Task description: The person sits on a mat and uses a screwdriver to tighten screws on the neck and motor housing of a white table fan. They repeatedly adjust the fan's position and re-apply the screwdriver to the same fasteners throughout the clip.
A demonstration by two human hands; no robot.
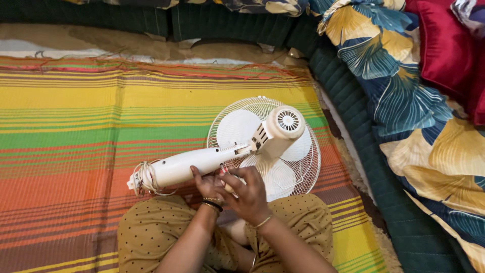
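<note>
Head view: white plastic fan lies grille-down on striped woven mat, at person's knees. Round wire grille, smooth tube stem, cord wound at base. Left hand cups stem underside; right hand curled by grille, grip unclear.

The fan is plain white, its cord off-white. The mat runs in stripes of yellow, green, orange and red (brownish nearer the knees). The trousers are mustard with small dark dots; the cushion is deep red, the cover blue with golden leaves.
</note>
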